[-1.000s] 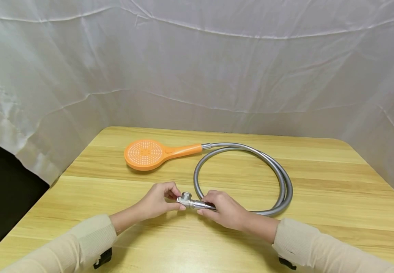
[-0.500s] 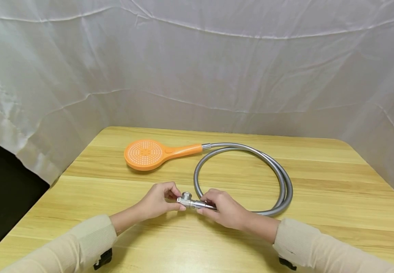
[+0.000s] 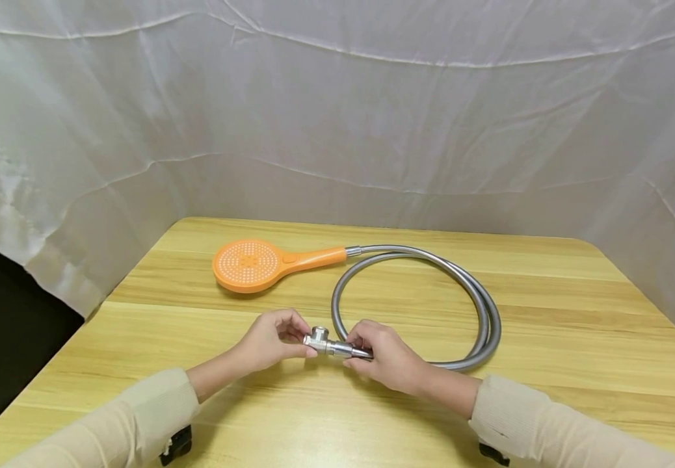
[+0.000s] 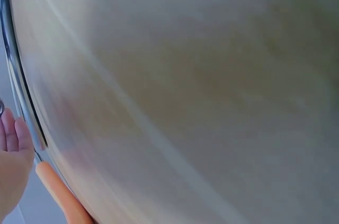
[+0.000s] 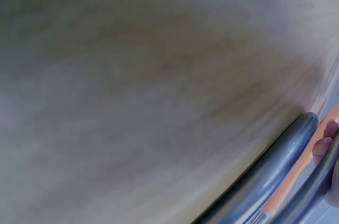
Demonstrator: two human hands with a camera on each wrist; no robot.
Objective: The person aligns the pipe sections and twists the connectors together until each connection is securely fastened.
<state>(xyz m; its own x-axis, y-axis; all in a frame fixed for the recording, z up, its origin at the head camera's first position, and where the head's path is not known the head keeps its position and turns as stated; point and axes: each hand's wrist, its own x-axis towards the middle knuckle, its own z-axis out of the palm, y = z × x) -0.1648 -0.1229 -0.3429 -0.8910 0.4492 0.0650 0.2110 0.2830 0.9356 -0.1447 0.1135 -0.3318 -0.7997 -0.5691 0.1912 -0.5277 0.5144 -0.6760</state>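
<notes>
Near the front middle of the table, my left hand (image 3: pixel 270 341) pinches a small T-shaped chrome valve fitting (image 3: pixel 317 339) between thumb and fingers, its short side outlet pointing up. Joined in line with it is the chrome end nut (image 3: pixel 342 350) of a grey metal shower hose (image 3: pixel 489 312). My right hand (image 3: pixel 387 357) grips the hose just behind that nut. Beyond the hands lies an orange shower head (image 3: pixel 248 263), spray face up, fixed to the hose's other end. The left wrist view catches only part of the hand and the orange handle (image 4: pixel 61 192).
The hose lies in a loop on the wooden table (image 3: pixel 554 312), right of centre. Pale cloth (image 3: pixel 372 130) hangs behind the table and along both sides. A dark gap (image 3: pixel 10 338) shows past the table's left edge.
The right fingertips have slid slightly right, baring more of the end nut. Fitting and both hands have risen a touch; shower head and hose loop stay put.
</notes>
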